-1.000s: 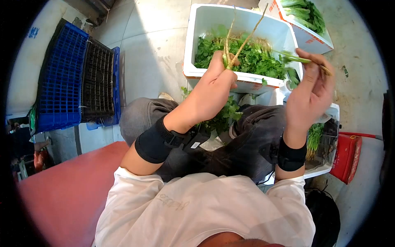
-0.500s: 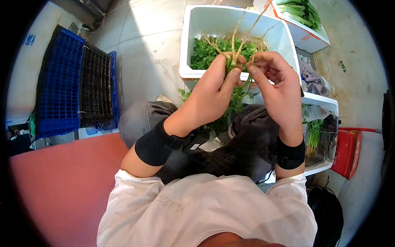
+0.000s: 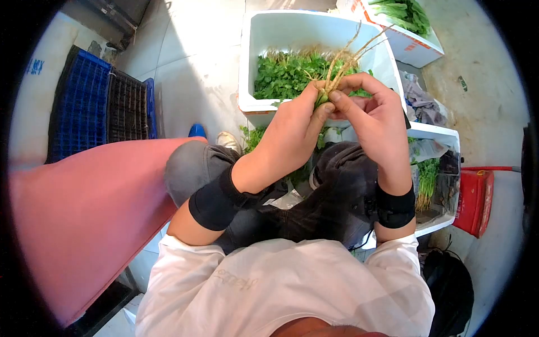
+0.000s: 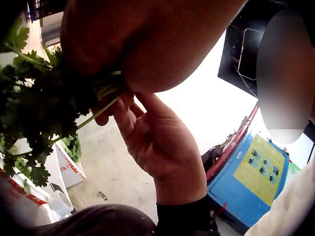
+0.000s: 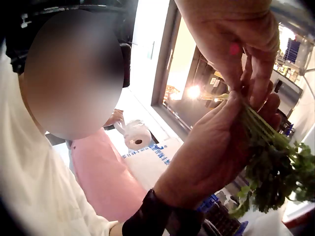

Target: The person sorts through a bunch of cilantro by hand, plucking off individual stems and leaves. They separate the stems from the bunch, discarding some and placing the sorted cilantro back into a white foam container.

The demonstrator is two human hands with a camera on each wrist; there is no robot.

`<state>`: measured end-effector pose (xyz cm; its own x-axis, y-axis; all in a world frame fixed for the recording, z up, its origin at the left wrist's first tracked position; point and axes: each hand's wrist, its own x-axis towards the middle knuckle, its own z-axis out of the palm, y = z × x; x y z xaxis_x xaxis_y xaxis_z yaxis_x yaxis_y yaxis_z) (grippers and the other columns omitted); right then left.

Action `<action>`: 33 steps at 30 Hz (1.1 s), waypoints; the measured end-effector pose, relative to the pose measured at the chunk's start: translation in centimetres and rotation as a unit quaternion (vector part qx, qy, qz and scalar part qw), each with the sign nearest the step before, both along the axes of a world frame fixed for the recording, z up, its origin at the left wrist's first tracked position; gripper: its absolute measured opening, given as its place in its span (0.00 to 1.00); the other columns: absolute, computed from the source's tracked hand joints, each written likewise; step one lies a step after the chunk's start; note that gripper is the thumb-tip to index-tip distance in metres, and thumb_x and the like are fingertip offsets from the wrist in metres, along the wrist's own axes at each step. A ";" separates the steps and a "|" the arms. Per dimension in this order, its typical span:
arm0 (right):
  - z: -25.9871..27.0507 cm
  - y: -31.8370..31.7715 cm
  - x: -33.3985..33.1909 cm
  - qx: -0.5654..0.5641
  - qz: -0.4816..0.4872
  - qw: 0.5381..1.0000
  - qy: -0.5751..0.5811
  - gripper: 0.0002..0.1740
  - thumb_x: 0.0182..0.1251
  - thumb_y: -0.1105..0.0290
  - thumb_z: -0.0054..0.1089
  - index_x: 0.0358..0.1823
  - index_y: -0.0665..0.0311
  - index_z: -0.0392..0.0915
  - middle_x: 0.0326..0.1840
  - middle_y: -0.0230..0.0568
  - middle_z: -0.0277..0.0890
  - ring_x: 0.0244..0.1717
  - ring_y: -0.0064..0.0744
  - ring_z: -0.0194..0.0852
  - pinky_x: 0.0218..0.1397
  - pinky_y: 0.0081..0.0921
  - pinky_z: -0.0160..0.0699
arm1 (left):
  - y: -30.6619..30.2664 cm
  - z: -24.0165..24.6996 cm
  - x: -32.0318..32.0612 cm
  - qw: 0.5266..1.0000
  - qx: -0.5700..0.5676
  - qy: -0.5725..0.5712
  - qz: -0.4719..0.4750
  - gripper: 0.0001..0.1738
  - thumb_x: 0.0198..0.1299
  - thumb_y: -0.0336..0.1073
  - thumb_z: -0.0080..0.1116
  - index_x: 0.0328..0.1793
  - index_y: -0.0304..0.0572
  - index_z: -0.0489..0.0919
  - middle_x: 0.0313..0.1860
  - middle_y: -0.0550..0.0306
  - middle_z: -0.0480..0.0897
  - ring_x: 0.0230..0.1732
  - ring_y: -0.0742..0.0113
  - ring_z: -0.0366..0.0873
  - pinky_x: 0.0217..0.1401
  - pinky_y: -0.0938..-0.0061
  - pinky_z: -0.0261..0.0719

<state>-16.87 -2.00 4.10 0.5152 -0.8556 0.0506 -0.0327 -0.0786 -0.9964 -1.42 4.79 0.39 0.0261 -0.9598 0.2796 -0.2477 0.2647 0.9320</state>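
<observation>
Left hand (image 3: pixel 292 128) grips 1 leafy bunch (image 5: pixel 273 169); right hand (image 3: pixel 377 124) pinches it near the roots (image 3: pixel 333 76).

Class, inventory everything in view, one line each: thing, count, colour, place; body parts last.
bunch of greens: one, green with pale roots, centre
open boxes: three, white, ahead and right
boxed greens: uncountable, green, inside them
crates: at least two, blue and black, left
surface: one, pink, left
container: one, red, far right
cloth: one heap, grey, beside largest box
cabinet: one, blue-yellow, left wrist view
shirt: one, white, worn
trousers: one pair, grey, worn
wristbands: two, black, one per wrist
hands: two, left hand and right hand, on the bunch
</observation>
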 end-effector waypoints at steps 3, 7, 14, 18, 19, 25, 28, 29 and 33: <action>0.2 -0.1 0.0 0.020 -0.002 1.000 0.024 0.10 0.72 0.75 0.66 0.49 0.73 0.79 0.40 0.40 0.85 0.37 0.23 0.87 0.41 0.21 0.87 | -0.3 0.4 -0.3 1.000 0.013 0.011 0.003 0.14 0.76 0.26 0.49 0.65 0.29 0.71 0.46 0.43 0.84 0.47 0.60 0.85 0.48 0.69 0.81; -0.2 -0.1 -0.1 -0.002 -0.031 0.999 -0.021 0.10 0.71 0.76 0.68 0.47 0.73 0.79 0.36 0.38 0.86 0.33 0.21 0.85 0.36 0.20 0.85 | -1.3 -0.1 -0.6 0.999 -0.025 -0.025 0.010 0.14 0.75 0.25 0.50 0.63 0.30 0.73 0.40 0.46 0.83 0.38 0.62 0.82 0.42 0.69 0.80; -0.1 -0.2 -0.8 -0.053 -0.089 0.994 -0.020 0.08 0.69 0.76 0.69 0.44 0.73 0.82 0.32 0.36 0.84 0.28 0.18 0.81 0.31 0.18 0.80 | -2.0 -0.2 -1.4 0.998 -0.058 -0.027 -0.001 0.10 0.76 0.27 0.51 0.59 0.30 0.74 0.36 0.48 0.81 0.34 0.62 0.79 0.39 0.70 0.78; 0.3 -0.1 -1.0 -0.100 -0.101 0.989 0.034 0.07 0.67 0.76 0.70 0.43 0.73 0.83 0.30 0.35 0.81 0.26 0.17 0.78 0.30 0.17 0.79 | -2.0 -0.1 -1.7 0.998 -0.052 -0.029 -0.003 0.08 0.77 0.29 0.51 0.55 0.31 0.73 0.35 0.48 0.81 0.33 0.61 0.79 0.38 0.69 0.79; 0.2 0.0 -0.9 -0.093 -0.110 0.989 0.019 0.07 0.66 0.76 0.71 0.42 0.72 0.84 0.29 0.33 0.80 0.26 0.16 0.76 0.30 0.17 0.78 | -2.0 -0.3 -1.8 0.998 -0.056 -0.029 0.001 0.08 0.77 0.30 0.51 0.54 0.31 0.72 0.34 0.48 0.81 0.33 0.61 0.79 0.38 0.69 0.78; 0.3 -0.6 -2.6 -0.205 -0.148 0.963 0.090 0.08 0.67 0.74 0.71 0.45 0.68 0.85 0.34 0.30 0.82 0.33 0.15 0.76 0.34 0.16 0.75 | -2.2 -0.3 -2.3 0.999 0.022 -0.021 -0.032 0.09 0.80 0.33 0.46 0.50 0.32 0.70 0.31 0.52 0.77 0.30 0.66 0.75 0.35 0.70 0.76; 2.1 -0.4 -5.7 -0.189 -0.172 0.962 0.096 0.11 0.75 0.67 0.64 0.52 0.65 0.86 0.40 0.31 0.84 0.37 0.16 0.79 0.38 0.16 0.76 | -2.0 -0.3 -2.3 0.995 0.049 -0.052 -0.065 0.10 0.82 0.33 0.43 0.48 0.34 0.69 0.32 0.55 0.76 0.34 0.69 0.73 0.40 0.73 0.75; 1.4 -0.8 -7.8 -0.192 -0.209 0.955 0.087 0.12 0.77 0.65 0.62 0.53 0.65 0.86 0.40 0.31 0.84 0.37 0.16 0.79 0.38 0.16 0.75 | -1.8 -0.7 -2.5 0.996 0.053 -0.029 -0.072 0.09 0.82 0.33 0.43 0.47 0.34 0.69 0.34 0.55 0.76 0.35 0.69 0.73 0.41 0.74 0.75; -0.5 -1.9 -15.1 -0.167 -0.286 0.940 0.077 0.17 0.81 0.60 0.56 0.55 0.64 0.85 0.39 0.32 0.83 0.36 0.17 0.77 0.38 0.16 0.74 | -1.5 -0.6 -2.7 0.993 0.082 -0.030 -0.080 0.10 0.83 0.34 0.40 0.54 0.34 0.71 0.35 0.60 0.73 0.35 0.73 0.70 0.42 0.78 0.72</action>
<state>-31.93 -3.93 3.62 -0.0012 -0.9447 0.3280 -0.3065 -0.3119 -0.8993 -4.13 3.25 -0.20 -0.1429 -0.9830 0.1156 -0.2711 0.1512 0.9506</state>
